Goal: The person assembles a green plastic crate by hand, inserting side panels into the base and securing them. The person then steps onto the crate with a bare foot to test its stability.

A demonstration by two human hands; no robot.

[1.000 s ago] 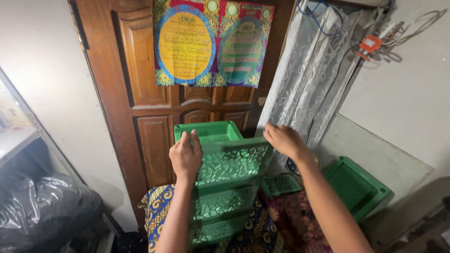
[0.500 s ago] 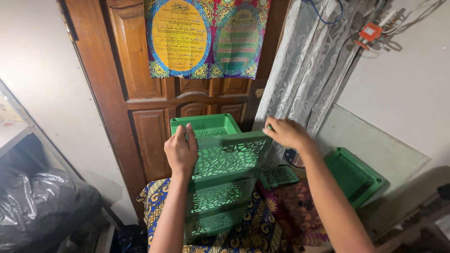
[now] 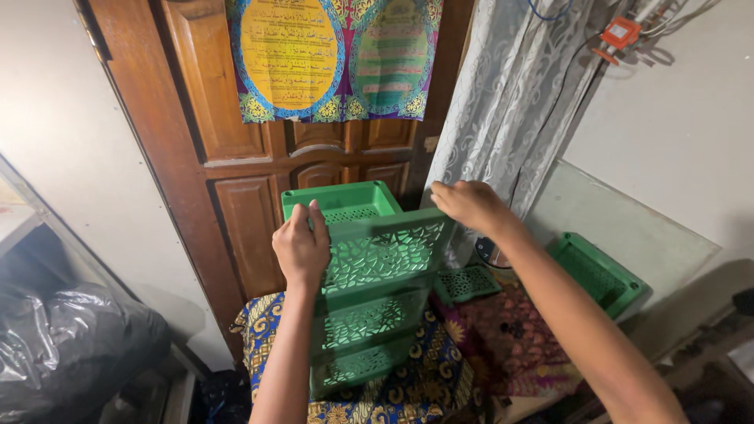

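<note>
before a wooden door [image 3: 236, 157], left hand [image 3: 301, 247] and right hand [image 3: 470, 206] each grip the green rack's [image 3: 377, 298] top corners, three tiers stacked, a spare tray [image 3: 597, 271] at 3 o'clock unfitted.

Dim, soft indoor light; sharp focus

A rectangular yellow, green and blue poster [image 3: 334, 55] hangs on the wooden door [image 3: 228, 157].

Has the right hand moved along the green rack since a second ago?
Barely. The right hand still grips the top right corner of the green rack, staying beside the lace curtain.
</note>
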